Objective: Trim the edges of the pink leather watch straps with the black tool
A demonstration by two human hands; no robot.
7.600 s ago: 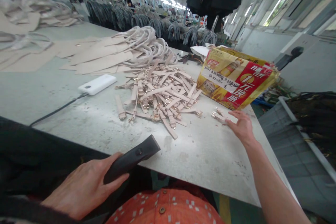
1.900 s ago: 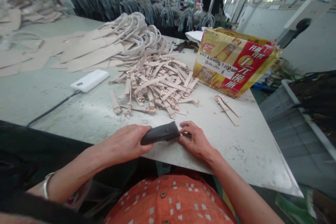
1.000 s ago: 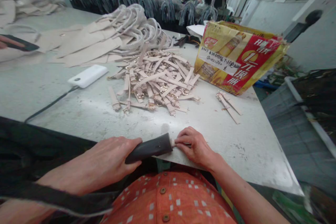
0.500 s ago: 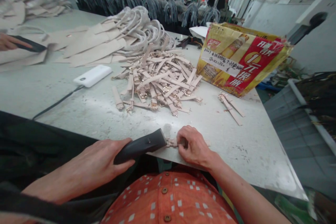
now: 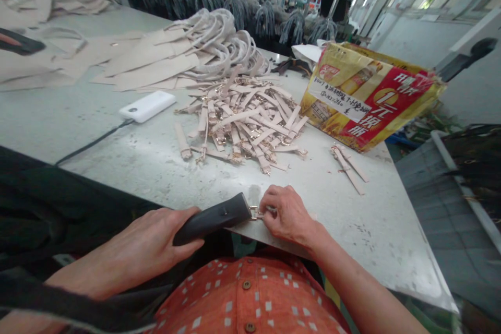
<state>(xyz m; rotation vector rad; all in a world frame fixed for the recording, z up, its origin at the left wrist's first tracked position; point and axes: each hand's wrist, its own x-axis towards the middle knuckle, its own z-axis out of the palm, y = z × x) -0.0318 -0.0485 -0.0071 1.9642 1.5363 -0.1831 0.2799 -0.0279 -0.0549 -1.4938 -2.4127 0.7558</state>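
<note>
My left hand [image 5: 168, 240] is wrapped round a black clipper-shaped hand tool [image 5: 215, 217]. Its blunt end points right, towards my right hand [image 5: 287, 214], at the table's front edge. The fingers of my right hand are pinched on a small beige buckle strap [image 5: 263, 214], mostly covered by them. Thin gold-coloured metal shows between tool and fingertips; whether the tool touches it I cannot tell. Beyond my hands lies a heap of similar beige buckle straps [image 5: 250, 120]. A small group of straps [image 5: 348, 167] rests apart on the right.
A yellow and red cardboard box [image 5: 368, 99] stands at the back right. Left of the heap lies a white power bank [image 5: 147, 106] with a black cable. Beige bag pieces with looped handles [image 5: 172, 60] are piled behind. A grey bin [image 5: 450, 198] stands right of the table [image 5: 376, 240].
The view has shifted slightly. My right fingers have changed their hold on the strap, and more gold-coloured metal shows beside the tool. At far left, another person's hand and black tool have moved left.
</note>
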